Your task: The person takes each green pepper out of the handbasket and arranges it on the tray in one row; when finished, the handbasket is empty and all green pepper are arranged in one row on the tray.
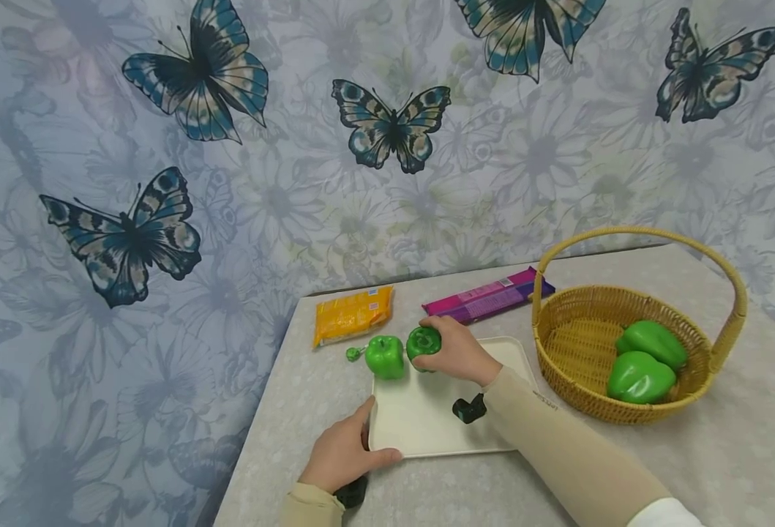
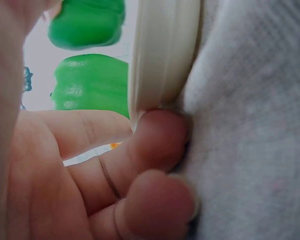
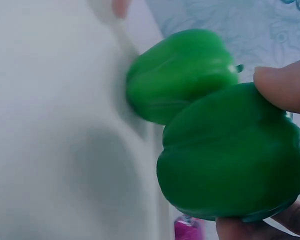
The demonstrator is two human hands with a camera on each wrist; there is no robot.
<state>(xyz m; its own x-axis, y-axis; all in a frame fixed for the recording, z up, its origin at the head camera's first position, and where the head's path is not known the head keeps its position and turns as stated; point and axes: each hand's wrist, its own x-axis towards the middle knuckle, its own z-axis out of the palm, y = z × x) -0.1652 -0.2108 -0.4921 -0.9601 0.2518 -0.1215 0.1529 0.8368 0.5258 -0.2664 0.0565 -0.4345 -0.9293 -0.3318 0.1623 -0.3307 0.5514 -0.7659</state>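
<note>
My right hand (image 1: 456, 350) grips a green bell pepper (image 1: 423, 342) between thumb and fingers over the back part of a cream tray (image 1: 427, 417). In the right wrist view this held pepper (image 3: 235, 155) hangs above the tray, its shadow falling on the surface. Another green bell pepper (image 1: 385, 357) sits at the tray's back left corner, just left of the held one. My left hand (image 1: 344, 450) holds the tray's front left corner, thumb along the front edge and fingers along the left side. Its fingertips (image 2: 162, 137) meet the tray's rim (image 2: 162, 55) in the left wrist view.
At the right stands a wicker basket (image 1: 568, 380) with a tall handle, holding two green peppers (image 1: 642, 377). Behind the tray lie an orange packet (image 1: 353, 315) and a purple packet (image 1: 486, 296). A small green round thing (image 1: 353, 354) lies left of the tray. Butterfly-patterned wallpaper rises behind.
</note>
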